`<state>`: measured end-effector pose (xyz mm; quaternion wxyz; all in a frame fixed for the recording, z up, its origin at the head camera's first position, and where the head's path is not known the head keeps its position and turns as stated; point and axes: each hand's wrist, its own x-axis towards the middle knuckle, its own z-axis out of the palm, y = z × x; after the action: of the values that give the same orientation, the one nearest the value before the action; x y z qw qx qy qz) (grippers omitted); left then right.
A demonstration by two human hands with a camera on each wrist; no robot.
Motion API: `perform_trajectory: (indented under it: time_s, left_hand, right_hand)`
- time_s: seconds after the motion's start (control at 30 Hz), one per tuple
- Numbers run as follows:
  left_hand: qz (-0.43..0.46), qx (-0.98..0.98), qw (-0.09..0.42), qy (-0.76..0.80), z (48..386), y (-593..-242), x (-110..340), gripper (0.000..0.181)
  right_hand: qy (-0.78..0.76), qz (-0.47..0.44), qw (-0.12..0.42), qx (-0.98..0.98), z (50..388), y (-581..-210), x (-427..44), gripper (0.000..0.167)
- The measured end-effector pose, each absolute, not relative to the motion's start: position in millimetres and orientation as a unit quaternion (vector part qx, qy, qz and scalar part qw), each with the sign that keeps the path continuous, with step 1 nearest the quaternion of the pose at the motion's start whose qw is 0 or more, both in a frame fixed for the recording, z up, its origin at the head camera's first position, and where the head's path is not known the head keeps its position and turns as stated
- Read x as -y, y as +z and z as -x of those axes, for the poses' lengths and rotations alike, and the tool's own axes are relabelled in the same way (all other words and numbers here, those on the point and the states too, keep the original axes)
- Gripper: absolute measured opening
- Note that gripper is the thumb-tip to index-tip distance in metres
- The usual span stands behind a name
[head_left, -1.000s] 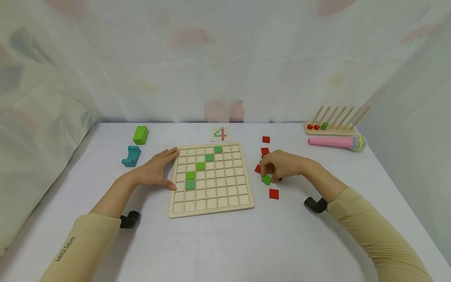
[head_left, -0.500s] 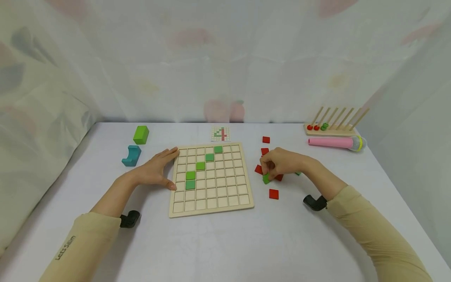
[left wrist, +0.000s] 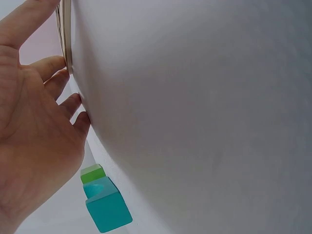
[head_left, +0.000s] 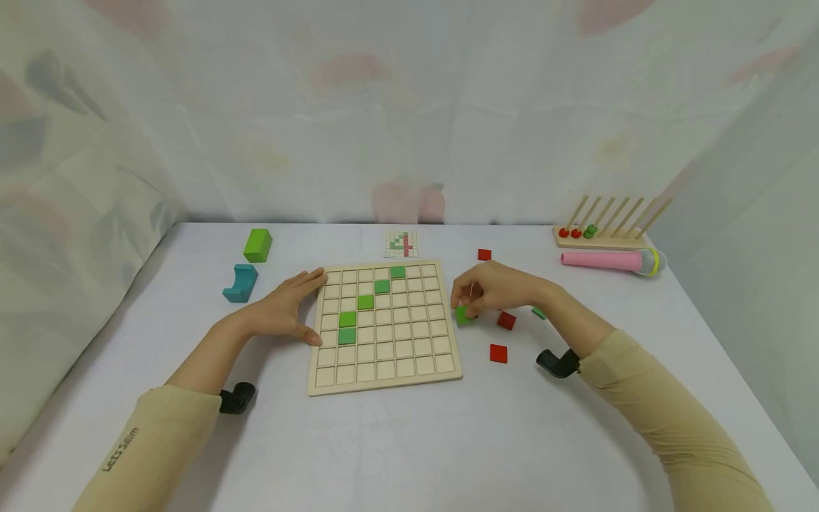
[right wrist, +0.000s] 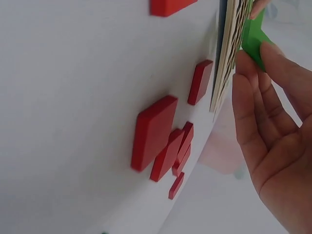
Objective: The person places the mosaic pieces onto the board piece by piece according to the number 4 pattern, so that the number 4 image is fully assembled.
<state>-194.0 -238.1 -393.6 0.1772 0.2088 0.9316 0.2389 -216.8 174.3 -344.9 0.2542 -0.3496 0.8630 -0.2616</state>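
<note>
A wooden grid board [head_left: 384,386] lies in the middle of the table, with several green square tiles [head_left: 365,302] set in its cells in a rising line. My left hand [head_left: 281,309] rests at the board's left edge, fingers spread and thumb touching the rim; in the left wrist view its fingertips meet the board's side. My right hand [head_left: 495,284] pinches a green square tile [right wrist: 253,39] between thumb and fingers, close to the board's right edge. Red square tiles [head_left: 498,353] lie scattered near the right hand, some hidden beneath it in the head view.
Behind the board is a small pattern card [head_left: 401,244]. A green block [head_left: 258,245] and a teal arch block [head_left: 240,283] stand at left. A pink toy microphone [head_left: 601,260] and a peg stand [head_left: 601,238] with beads sit back right. Another green tile [head_left: 539,312] lies by the right forearm.
My right hand has taken up the green tile from among the red ones and moved left with it to the board's right edge. The left hand has stayed in place.
</note>
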Motion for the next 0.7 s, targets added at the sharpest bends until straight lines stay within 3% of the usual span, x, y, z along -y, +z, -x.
perform_trajectory:
  time_s: [0.7]
  left_hand:
    - [-0.206, -0.932, 0.178, 0.241, 191.7, -389.3, 236.1, 0.128]
  right_hand:
    - [-0.290, 0.386, 0.245, -0.841, 223.8, -347.2, -117.7, 0.016]
